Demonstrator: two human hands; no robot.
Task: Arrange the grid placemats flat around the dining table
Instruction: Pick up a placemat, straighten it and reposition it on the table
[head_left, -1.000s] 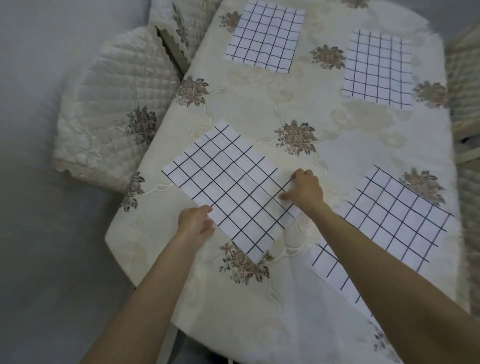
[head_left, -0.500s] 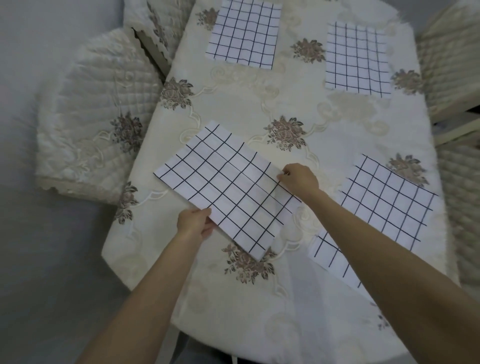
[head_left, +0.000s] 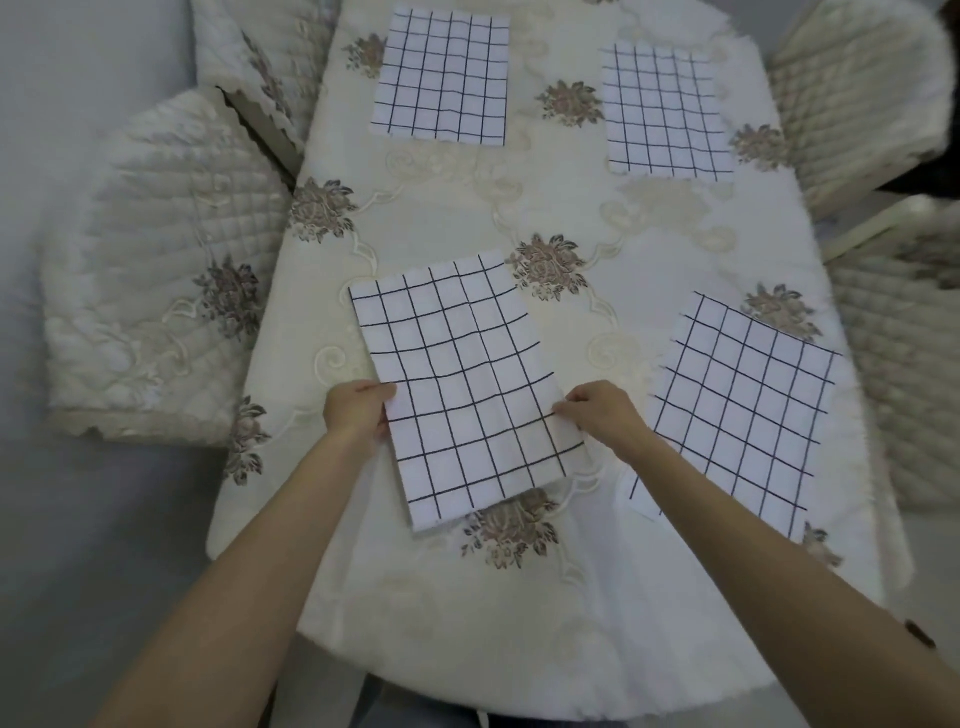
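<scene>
Several white placemats with black grid lines lie on the dining table (head_left: 649, 249), which wears a cream floral cloth. The near-left placemat (head_left: 462, 379) is between my hands, slightly rippled and tilted. My left hand (head_left: 358, 413) pinches its left edge. My right hand (head_left: 602, 415) pinches its right edge. Another placemat (head_left: 748, 410) lies flat at the near right, partly under my right forearm. A far-left placemat (head_left: 441, 75) and a far-right placemat (head_left: 665, 111) lie flat at the table's back.
Quilted cream chairs surround the table: one at the left (head_left: 166, 270), one at the far left corner (head_left: 260, 62), two at the right (head_left: 857, 98) (head_left: 904, 364). The table's rounded near edge (head_left: 519, 691) is close to my body. Grey floor (head_left: 78, 519) lies to the left.
Both hands have turned the near-left placemat clockwise from a diagonal lie to nearly square with the table, and drawn it a little nearer. My view has shifted slightly.
</scene>
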